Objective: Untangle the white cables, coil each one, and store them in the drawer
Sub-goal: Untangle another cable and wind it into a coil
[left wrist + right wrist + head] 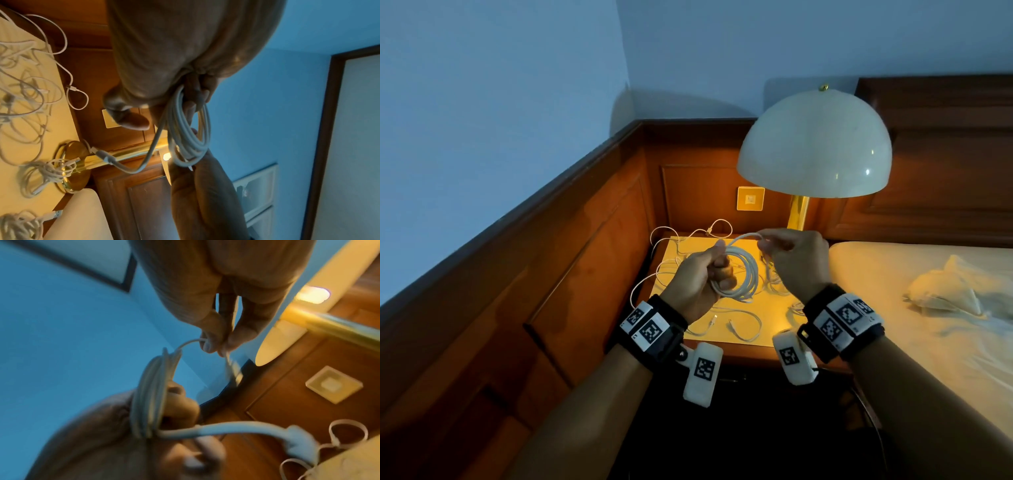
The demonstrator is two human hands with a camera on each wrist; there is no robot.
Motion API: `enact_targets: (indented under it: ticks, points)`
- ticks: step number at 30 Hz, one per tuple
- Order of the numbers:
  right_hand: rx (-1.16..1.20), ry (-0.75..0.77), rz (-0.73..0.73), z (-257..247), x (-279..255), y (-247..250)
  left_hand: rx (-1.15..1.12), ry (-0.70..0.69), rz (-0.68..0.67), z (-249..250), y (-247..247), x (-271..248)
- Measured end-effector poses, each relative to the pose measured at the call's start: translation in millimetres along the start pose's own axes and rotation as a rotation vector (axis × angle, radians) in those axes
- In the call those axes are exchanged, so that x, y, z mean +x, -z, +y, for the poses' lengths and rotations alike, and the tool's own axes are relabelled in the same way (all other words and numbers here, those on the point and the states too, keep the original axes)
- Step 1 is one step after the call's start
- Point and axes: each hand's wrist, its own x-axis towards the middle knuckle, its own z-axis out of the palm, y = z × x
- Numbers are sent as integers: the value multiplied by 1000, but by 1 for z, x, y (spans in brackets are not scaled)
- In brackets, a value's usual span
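My left hand (714, 270) grips a coil of white cable (744, 270) above the nightstand; the wound loops (191, 129) hang from its curled fingers, and one plug end (104, 156) trails off. My right hand (774, 241) pinches the free run of the same cable (189, 344) at the top of the coil (152, 394), thumb and fingertips (209, 345) closed on it. More loose white cables (681, 260) lie tangled on the nightstand top (774, 315). Two bundled cables (47, 172) sit near the lamp base. No drawer shows in any view.
A lamp with a white dome shade (815, 144) and brass stem (798, 212) stands at the back of the nightstand. Wood panelling with a wall socket (750, 198) is behind. The bed (914, 308) borders the right, with a crumpled cloth (948, 291) on it.
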Motion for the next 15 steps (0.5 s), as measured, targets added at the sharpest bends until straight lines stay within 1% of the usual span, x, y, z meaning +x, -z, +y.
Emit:
enact_targets:
  ticks: [3, 8, 10, 15]
  points:
    - [266, -142, -39, -10, -1, -4, 67, -30, -47, 0, -6, -2]
    - [500, -296, -153, -14, -8, -7, 184, -112, -15, 3, -3, 1]
    - [573, -346, -189, -15, -11, -8, 235, -143, 25, 4, -1, 3]
    - [675, -450, -410, -21, -18, -7, 400, -181, 104, 4, 1, 6]
